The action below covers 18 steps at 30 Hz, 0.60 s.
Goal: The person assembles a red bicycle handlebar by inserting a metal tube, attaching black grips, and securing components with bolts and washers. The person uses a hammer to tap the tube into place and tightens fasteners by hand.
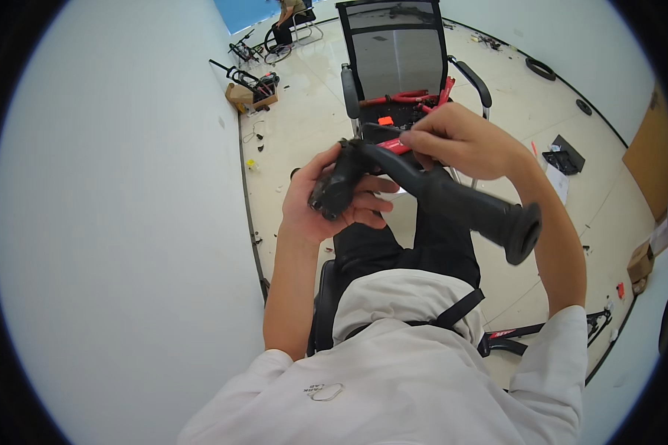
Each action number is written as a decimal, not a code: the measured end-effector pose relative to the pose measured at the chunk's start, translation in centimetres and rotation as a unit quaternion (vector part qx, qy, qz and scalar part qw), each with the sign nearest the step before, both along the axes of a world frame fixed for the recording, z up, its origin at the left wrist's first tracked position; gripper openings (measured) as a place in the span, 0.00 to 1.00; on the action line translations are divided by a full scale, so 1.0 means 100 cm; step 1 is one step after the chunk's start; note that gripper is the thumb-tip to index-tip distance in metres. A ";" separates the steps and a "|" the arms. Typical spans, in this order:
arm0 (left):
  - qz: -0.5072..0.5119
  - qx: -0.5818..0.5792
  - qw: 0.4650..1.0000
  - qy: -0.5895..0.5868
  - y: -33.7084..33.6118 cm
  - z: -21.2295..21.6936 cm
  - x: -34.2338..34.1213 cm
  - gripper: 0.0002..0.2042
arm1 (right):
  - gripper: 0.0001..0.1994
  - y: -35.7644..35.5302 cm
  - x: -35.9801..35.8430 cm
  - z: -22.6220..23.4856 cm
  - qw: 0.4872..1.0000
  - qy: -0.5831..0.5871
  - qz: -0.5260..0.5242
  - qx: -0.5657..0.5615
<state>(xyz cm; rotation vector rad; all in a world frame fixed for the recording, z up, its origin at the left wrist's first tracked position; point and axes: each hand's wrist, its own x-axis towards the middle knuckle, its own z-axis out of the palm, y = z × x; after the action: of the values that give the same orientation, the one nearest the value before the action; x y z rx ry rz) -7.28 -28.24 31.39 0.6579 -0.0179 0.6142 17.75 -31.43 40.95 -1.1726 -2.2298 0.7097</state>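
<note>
I sit and hold a black bicycle handlebar (467,208) over my lap. Its rubber grip with a flared end (523,233) points to the lower right. My left hand (326,200) is wrapped around the other black grip end (338,185) from below. My right hand (460,141) pinches a small red and black part (393,143) at the bar's middle, fingers closed on it.
A black mesh office chair (397,52) stands right in front of my knees with red bike parts (408,98) on its seat. A white wall (126,222) fills the left. Loose parts, tyres (540,69) and a cardboard box (239,95) lie on the floor. Another person (286,22) sits far back.
</note>
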 end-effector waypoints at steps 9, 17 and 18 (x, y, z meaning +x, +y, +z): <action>0.020 -0.017 0.996 0.082 -0.003 -0.011 0.000 0.27 | 0.04 -0.027 -0.006 -0.002 0.980 -0.014 -0.004 0.198; -0.112 -0.006 0.990 0.088 -0.005 -0.024 0.002 0.24 | 0.08 -0.023 -0.026 0.022 0.990 0.073 0.045 0.110; -0.123 -0.011 0.989 0.085 -0.005 -0.025 0.004 0.24 | 0.08 -0.017 -0.029 0.024 0.991 0.076 0.052 0.097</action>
<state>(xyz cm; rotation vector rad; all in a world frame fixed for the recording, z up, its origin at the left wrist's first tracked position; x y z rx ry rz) -6.92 -28.75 28.90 0.6721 0.0654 0.3194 14.86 -33.16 43.33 -0.8836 -2.1876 0.5869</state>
